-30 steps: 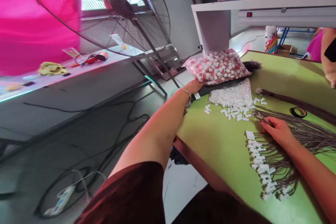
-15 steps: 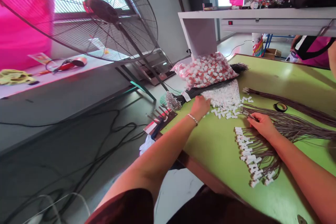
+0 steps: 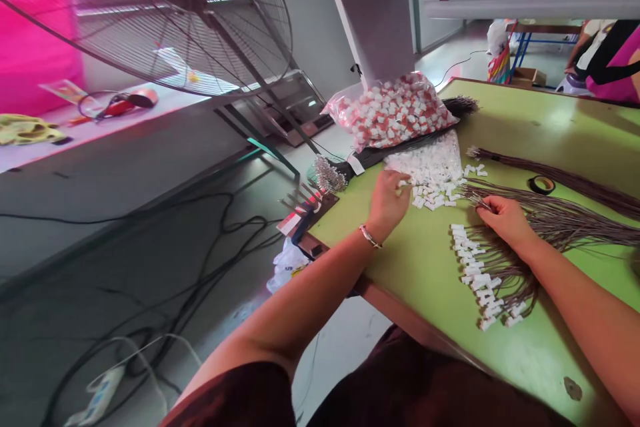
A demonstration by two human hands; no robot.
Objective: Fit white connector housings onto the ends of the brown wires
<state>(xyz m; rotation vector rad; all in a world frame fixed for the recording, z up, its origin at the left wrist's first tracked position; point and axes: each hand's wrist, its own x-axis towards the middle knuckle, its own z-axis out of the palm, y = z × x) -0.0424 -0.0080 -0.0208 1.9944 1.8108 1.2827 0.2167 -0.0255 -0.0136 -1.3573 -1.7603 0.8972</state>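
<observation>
My left hand (image 3: 389,205) is over the green table, fingers curled in a pinch beside the loose white connector housings (image 3: 434,195). A white connector housing (image 3: 406,181) shows at its fingertips. In my right hand (image 3: 505,219), thumb and forefinger are closed on the thin dark wires (image 3: 483,203), whose metal ends stick out to the left. More loose brown wires (image 3: 575,227) lie behind and under that wrist. In front of it, a slanting row of wires ends in fitted white connectors (image 3: 475,273).
A bag of white and orange pieces (image 3: 400,110) rests on black wires at the far edge, near a clear bag (image 3: 435,157) of white housings. Black tape (image 3: 541,185) lies by a tied wire bundle (image 3: 540,170). A large fan (image 3: 210,20) stands left; another person (image 3: 607,57) is at back right.
My left hand has drawn slightly back from the clear bag, thumb and fingers now showing beside the loose housings. My right hand keeps its hold on the wires. The view has tilted downward.
</observation>
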